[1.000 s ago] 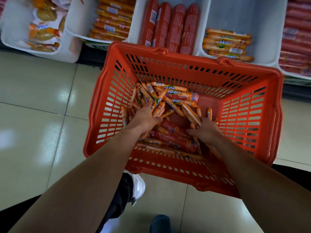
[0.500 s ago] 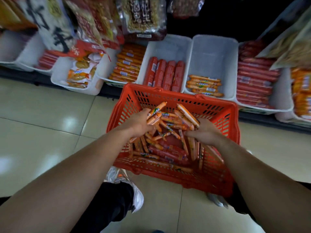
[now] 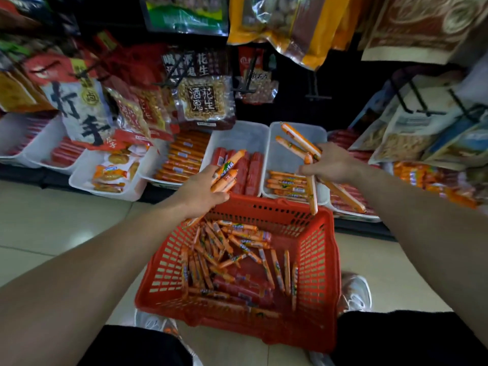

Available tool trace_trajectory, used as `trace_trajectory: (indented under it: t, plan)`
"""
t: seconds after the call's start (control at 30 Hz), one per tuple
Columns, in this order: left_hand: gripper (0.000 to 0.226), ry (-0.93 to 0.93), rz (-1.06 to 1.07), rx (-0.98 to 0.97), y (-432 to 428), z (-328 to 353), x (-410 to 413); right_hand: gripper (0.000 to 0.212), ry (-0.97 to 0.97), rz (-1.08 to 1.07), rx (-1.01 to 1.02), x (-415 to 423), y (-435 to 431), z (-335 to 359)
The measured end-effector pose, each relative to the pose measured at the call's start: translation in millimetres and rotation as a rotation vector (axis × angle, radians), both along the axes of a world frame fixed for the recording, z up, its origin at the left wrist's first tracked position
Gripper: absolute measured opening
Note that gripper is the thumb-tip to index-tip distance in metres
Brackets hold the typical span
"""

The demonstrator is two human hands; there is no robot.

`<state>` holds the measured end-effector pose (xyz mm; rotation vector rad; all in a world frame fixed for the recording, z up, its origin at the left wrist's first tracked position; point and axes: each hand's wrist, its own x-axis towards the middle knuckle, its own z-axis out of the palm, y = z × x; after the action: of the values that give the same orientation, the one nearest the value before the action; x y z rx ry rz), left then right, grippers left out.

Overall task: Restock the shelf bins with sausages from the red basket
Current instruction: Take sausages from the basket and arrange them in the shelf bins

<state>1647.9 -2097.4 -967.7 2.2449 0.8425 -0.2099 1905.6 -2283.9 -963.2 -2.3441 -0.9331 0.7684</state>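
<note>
A red basket point(image 3: 320, 260) is set on the tiled floor point(image 3: 52, 223), in front of a low shelf of white bins and close to the person's shoe point(image 3: 356, 289). A loose heap of thin orange sausages point(image 3: 237, 254) is spread over its bottom, on top of a few thicker red sticks point(image 3: 245, 285).

The left grip point(image 3: 203, 191) is raised above the basket's far-left corner. It is clenched round a small bundle of sausages point(image 3: 228, 167), whose ends are pointed up and to the right, toward the bins. The right grip point(image 3: 331, 165) is held over the half-filled bin point(image 3: 286, 157) and is closed on a second bunch point(image 3: 298, 140). Some of these are fanned up and to the left over the bin. Others, the hanging sausages point(image 3: 313, 192), are let down from the hand toward the basket's far rim.

In that bin a shallow layer of stocked sausages point(image 3: 287, 184) of the same kind is laid along the near wall, and bare plastic is seen behind it. Just to its left, a neighbouring bin point(image 3: 239, 134) is filled with thick red sausages point(image 3: 252, 170). Further left, stacked orange sausages point(image 3: 182, 161) are kept in another bin, and biscuit packets point(image 3: 111, 173) in the next one. Snack bags, among them a peanut bag point(image 3: 204, 100), are hung above the bins.
</note>
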Motion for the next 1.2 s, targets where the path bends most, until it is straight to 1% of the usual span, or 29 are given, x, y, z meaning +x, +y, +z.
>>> trace_trajectory:
  t: [0.1, 0.23, 0.33, 0.47, 0.57, 0.63, 0.73, 0.8, 0.83, 0.87, 0.93, 1.0, 1.07, 1.13, 1.2]
  plan:
    - [0.067, 0.002, 0.003, 0.012, 6.7, -15.2, 17.7, 0.031, -0.008, 0.008, -0.016, 25.7, 16.4, -15.7]
    - [0.067, -0.015, 0.024, 0.023, 18.7, -37.0, 44.1, 0.03, -0.03, 0.078, -0.075, 48.1, 40.5, -44.4]
    - [0.066, -0.04, 0.052, 0.011, 24.2, -53.3, 56.1, 0.03, -0.021, 0.101, -0.033, 57.3, 59.5, -71.0]
    - [0.061, -0.048, 0.062, -0.007, 26.4, -71.3, 58.6, 0.034, 0.041, 0.104, 0.024, 66.2, 72.7, -109.6]
    - [0.063, -0.021, 0.024, -0.028, 28.5, -80.1, 55.6, 0.039, 0.092, 0.13, -0.027, 65.0, 70.9, -138.0]
    - [0.065, -0.007, 0.028, -0.052, 31.4, -84.7, 52.1, 0.036, 0.119, 0.128, -0.063, 61.7, 66.6, -152.8]
    - [0.067, 0.01, 0.041, -0.052, 35.5, -90.4, 47.8, 0.035, 0.125, 0.182, -0.121, 58.4, 63.5, -163.3]
    - [0.068, 0.021, 0.047, -0.044, 35.5, -91.4, 46.4, 0.051, 0.093, 0.221, -0.152, 58.7, 64.3, -164.9]
    - [0.069, 0.022, 0.051, -0.041, 35.1, -91.2, 46.7, 0.056, 0.095, 0.219, -0.156, 59.0, 65.7, -165.1]
    - [0.069, 0.02, 0.054, -0.04, 34.3, -91.2, 47.6, 0.052, 0.117, 0.21, -0.141, 58.6, 66.4, -165.0]
    - [0.068, 0.01, 0.062, -0.043, 32.2, -90.5, 50.2, 0.036, 0.16, 0.194, -0.097, 57.6, 67.8, -165.8]
    - [0.067, 0.001, 0.06, -0.038, 29.8, -89.9, 52.2, 0.028, 0.16, 0.159, -0.057, 56.3, 71.3, -169.0]
    - [0.065, -0.003, 0.056, -0.032, 27.6, -89.8, 53.2, 0.033, 0.164, 0.111, -0.022, 54.9, 77.2, -172.8]
    - [0.063, -0.007, 0.064, -0.037, 27.1, -89.8, 53.1, 0.038, 0.161, 0.117, -0.029, 52.6, 83.8, -177.5]
    - [0.061, -0.012, 0.076, -0.043, 28.0, -90.4, 52.2, 0.037, 0.107, 0.124, -0.042, 50.4, 87.8, -180.1]
